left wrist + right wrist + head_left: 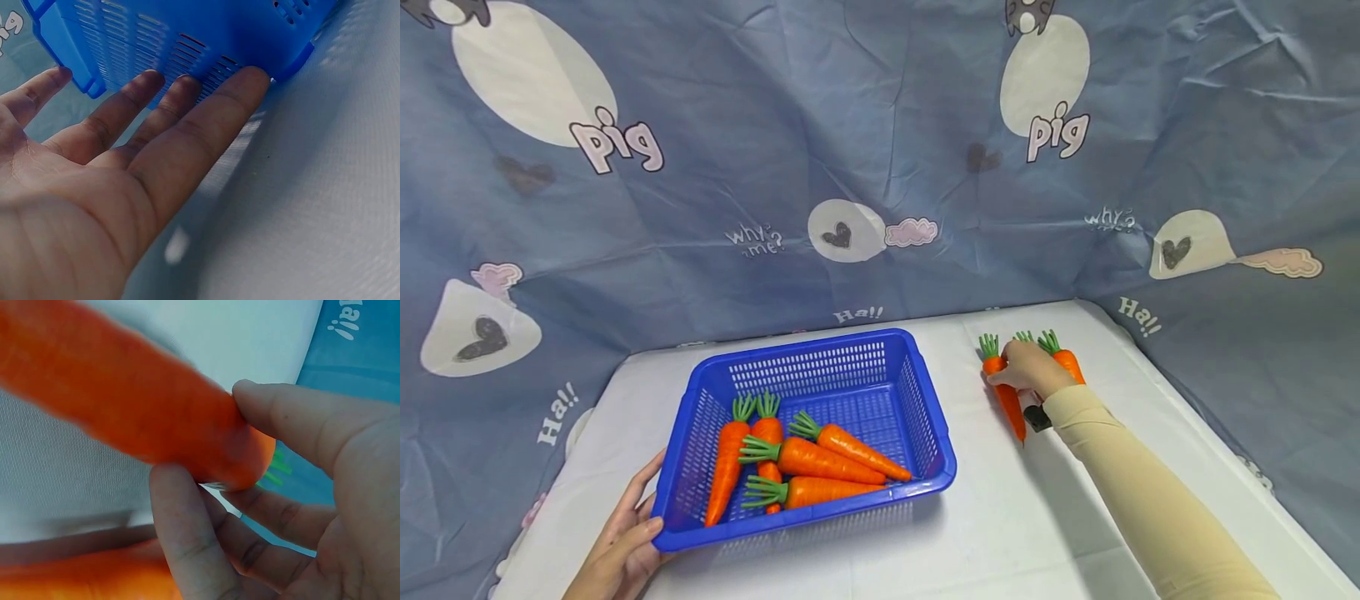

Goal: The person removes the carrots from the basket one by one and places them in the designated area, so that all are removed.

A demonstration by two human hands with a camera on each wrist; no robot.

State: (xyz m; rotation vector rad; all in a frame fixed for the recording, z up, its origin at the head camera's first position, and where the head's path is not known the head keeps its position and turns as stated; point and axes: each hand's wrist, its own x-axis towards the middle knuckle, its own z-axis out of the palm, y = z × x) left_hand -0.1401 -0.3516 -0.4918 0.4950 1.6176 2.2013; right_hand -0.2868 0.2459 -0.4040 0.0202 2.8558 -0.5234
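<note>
At the right of the table my right hand (1033, 367) pinches an orange carrot (1006, 400) with a green top, thumb on one side and fingers on the other. The right wrist view shows this carrot (144, 394) gripped near its top end. Close beside it lies another carrot (1067, 364), and a further green top shows behind the hand, its body mostly hidden. My left hand (625, 537) touches the near left corner of a blue plastic basket (805, 521). In the left wrist view the fingers (206, 125) are extended and spread against the basket's slotted wall.
Inside the basket several carrots (831, 460) lie toward the left and front. A white cloth (985, 533) covers the table. Behind and at the sides hangs a blue printed curtain (925, 275).
</note>
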